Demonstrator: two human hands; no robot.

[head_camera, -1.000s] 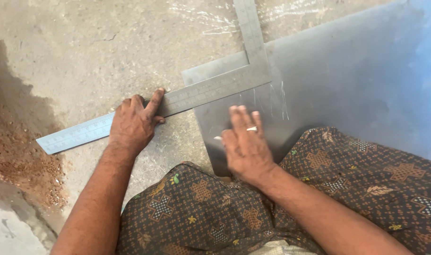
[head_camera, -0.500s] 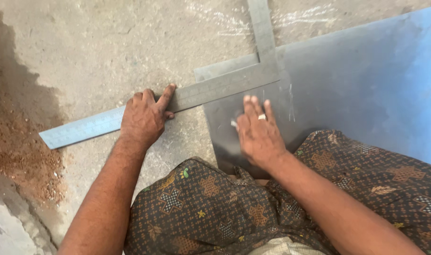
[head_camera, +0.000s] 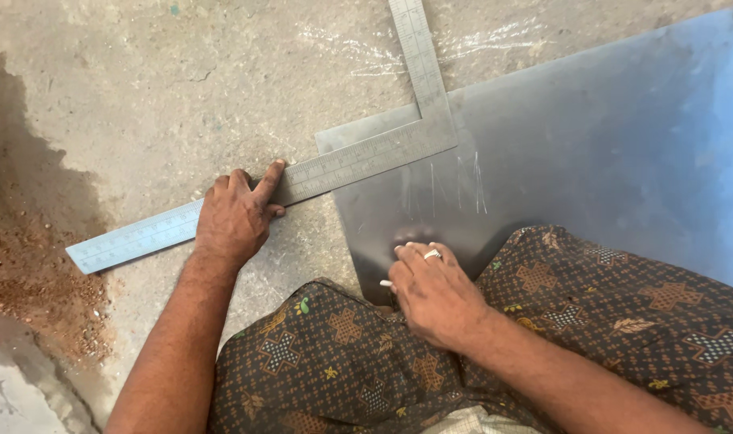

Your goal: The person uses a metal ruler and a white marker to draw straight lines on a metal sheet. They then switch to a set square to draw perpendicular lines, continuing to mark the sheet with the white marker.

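Kneeling over the work, the person shows brown patterned cloth point(head_camera: 624, 321) across the lap nearest the camera, draped over the near edge of a large grey sheet of flat metal point(head_camera: 591, 153). The right hand point(head_camera: 435, 293) rests just above that cloth on the sheet's near left part, its fingers curled loosely inward around a small pale stick-shaped marker point(head_camera: 386, 283), whose tip pokes out to the left; a ring sits on one finger. Thin scratched lines point(head_camera: 455, 181) stand on the sheet a little beyond this hand. Off to the left, the left hand point(head_camera: 234, 221) lies flat and spread, palm down, pressing on the long arm of a silver steel L-shaped square ruler point(head_camera: 358, 161), forefinger stretched along the blade, gripping nothing. That long arm runs from the bare concrete floor point(head_camera: 141, 88) up onto the sheet's far left corner, where the short arm turns away toward the top edge. Reddish dirt point(head_camera: 25, 265) lies at far left.
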